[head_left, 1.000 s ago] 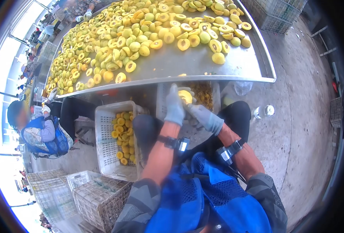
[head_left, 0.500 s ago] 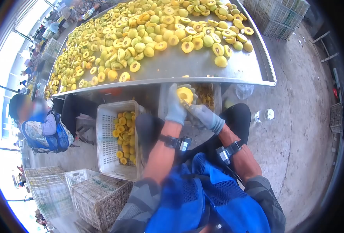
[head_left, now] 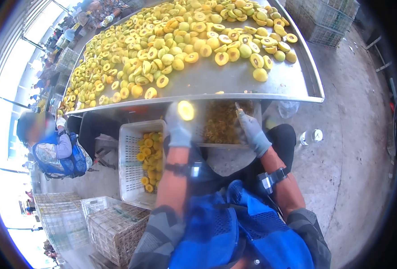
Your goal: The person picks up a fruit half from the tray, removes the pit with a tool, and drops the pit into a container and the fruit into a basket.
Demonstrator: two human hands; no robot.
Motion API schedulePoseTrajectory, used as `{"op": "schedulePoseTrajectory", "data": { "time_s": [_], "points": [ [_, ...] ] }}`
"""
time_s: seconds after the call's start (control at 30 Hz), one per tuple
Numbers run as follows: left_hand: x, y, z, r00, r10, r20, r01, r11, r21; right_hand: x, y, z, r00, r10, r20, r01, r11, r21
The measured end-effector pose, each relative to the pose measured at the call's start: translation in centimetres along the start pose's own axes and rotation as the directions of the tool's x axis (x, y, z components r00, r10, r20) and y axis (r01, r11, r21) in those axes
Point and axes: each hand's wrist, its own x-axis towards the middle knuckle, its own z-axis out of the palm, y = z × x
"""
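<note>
My left hand, in a pale glove, is closed around a yellow peach half, cut face up. It hangs between the table edge and a white crate of yellow halves. To the right, my gloved right hand grips a small slim tool whose tip points up; its exact kind is hard to make out. Below and between the hands stands a bin with brownish-yellow scraps. In front, many peach halves are heaped on a metal table.
A person in a blue vest sits at the left. Stacked crates stand at lower left, more crates at upper right. On the floor at right are a clear jar and a plastic bag.
My hands have come apart. The left has moved left with the peach half towards the white crate; the right has drawn slightly right, with the tool now off the fruit.
</note>
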Motion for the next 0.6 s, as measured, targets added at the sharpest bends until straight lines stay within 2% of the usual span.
{"op": "schedulePoseTrajectory", "data": {
  "time_s": [0.03, 0.1, 0.13, 0.2, 0.3, 0.4, 0.43, 0.47, 0.53, 0.6],
  "points": [
    [0.2, 1.9, -2.1, 0.952, 0.305, -0.019, -0.271, 0.873, 0.405, -0.3, -0.1, -0.1, 1.0, 0.016, 0.012, -0.016, 1.0, -0.003],
    [1.1, 5.6, -7.1, 0.893, 0.45, 0.02, -0.328, 0.618, 0.714, -0.1, 0.1, -0.4, 0.998, 0.048, 0.027, -0.048, 0.999, -0.016],
    [2.1, 5.9, -9.9, 0.948, 0.264, -0.18, -0.12, 0.816, 0.565, -0.1, 0.2, -0.2, 0.998, 0.049, 0.034, -0.047, 0.998, -0.042],
    [2.8, 8.4, -14.4, 0.938, 0.292, -0.188, 0.019, 0.498, 0.867, -0.2, 0.3, 0.1, 0.998, 0.052, 0.039, -0.048, 0.994, -0.094],
    [5.0, 9.2, -17.3, 0.92, 0.348, -0.181, -0.016, 0.494, 0.869, 0.1, 0.7, 0.7, 0.993, 0.046, 0.107, -0.029, 0.987, -0.156],
    [8.5, 8.2, -15.9, 0.911, 0.413, -0.013, -0.146, 0.351, 0.925, 0.3, 0.9, 1.8, 0.995, 0.013, 0.1, 0.017, 0.954, -0.299],
    [9.4, 8.1, -14.4, 0.924, 0.383, -0.017, -0.109, 0.304, 0.947, -0.3, 0.4, 2.1, 0.994, -0.032, 0.105, 0.068, 0.933, -0.353],
    [10.6, 7.8, -13.0, 0.959, 0.278, -0.053, -0.054, 0.365, 0.929, -0.3, 0.5, 2.1, 0.993, -0.047, 0.107, 0.083, 0.925, -0.371],
    [13.8, 5.2, -12.3, 0.97, 0.242, 0.013, -0.06, 0.187, 0.981, -0.1, 0.8, 1.8, 0.991, -0.08, 0.11, 0.118, 0.906, -0.408],
    [16.2, 2.8, -12.1, 0.989, 0.144, -0.03, 0.018, 0.091, 0.996, 0.2, 1.3, 1.5, 0.988, -0.139, 0.073, 0.157, 0.855, -0.494]
  ]
}}
